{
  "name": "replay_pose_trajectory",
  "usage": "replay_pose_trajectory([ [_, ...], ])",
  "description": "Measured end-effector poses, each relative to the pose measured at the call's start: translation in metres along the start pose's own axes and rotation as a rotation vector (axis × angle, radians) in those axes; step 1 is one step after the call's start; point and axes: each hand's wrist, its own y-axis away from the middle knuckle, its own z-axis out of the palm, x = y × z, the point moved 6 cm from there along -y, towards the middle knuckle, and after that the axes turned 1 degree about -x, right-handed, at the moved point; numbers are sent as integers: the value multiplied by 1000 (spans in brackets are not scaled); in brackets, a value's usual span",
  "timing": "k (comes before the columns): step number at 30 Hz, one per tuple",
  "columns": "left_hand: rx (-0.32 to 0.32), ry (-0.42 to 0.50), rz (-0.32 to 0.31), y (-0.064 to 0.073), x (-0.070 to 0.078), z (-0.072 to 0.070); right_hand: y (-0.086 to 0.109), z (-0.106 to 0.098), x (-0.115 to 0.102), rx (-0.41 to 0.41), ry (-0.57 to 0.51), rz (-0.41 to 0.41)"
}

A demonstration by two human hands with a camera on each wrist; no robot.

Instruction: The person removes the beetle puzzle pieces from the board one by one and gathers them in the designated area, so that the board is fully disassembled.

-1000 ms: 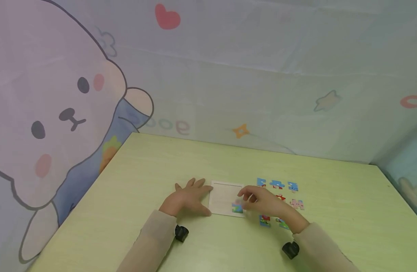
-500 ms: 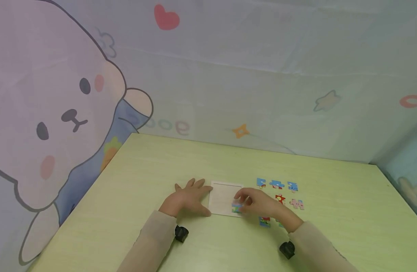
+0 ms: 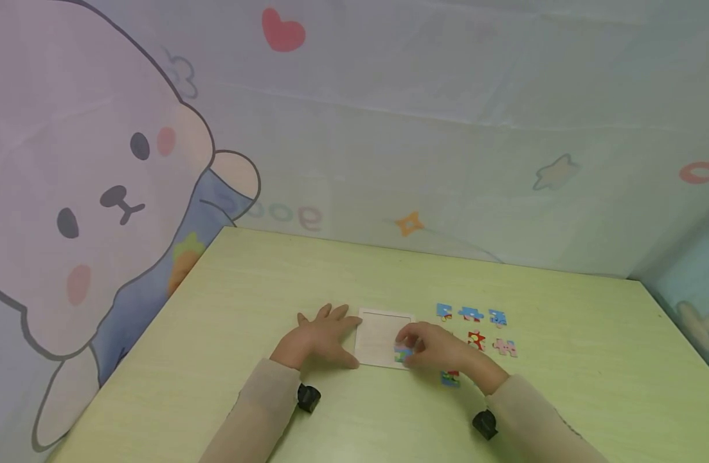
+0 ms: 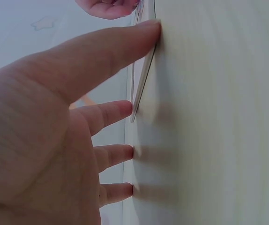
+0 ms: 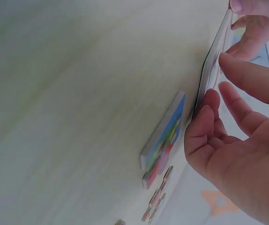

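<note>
A square white puzzle tray (image 3: 377,337) lies on the table between the hands. My left hand (image 3: 325,334) has its fingers spread, its thumb and a fingertip touching the tray's left edge. A blue-and-green puzzle piece (image 3: 403,352) sits in the tray's lower right corner. Over that corner, my right hand (image 3: 438,347) holds the piece between thumb and index finger, partly covering it. The right wrist view shows the thumb and index finger of the right hand (image 5: 247,122) at the tray (image 5: 212,65), other fingers curled.
Several loose puzzle pieces lie right of the tray, among them a blue piece (image 3: 471,314), a red piece (image 3: 476,339) and a pink piece (image 3: 505,347). One green-and-red piece (image 3: 450,377) lies beside the right hand. A printed cloth (image 3: 447,128) hangs behind the table (image 3: 261,270).
My right hand has shifted slightly left, bringing its thumb and index finger about the piece in the tray corner. The red loose piece shows more fully. My left hand has stayed still.
</note>
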Motion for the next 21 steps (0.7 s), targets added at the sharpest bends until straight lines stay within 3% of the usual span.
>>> replay_pose_trajectory([
  [21, -3, -11, -5, -3, -1, 2, -2, 1, -4, 36, 68, 20],
])
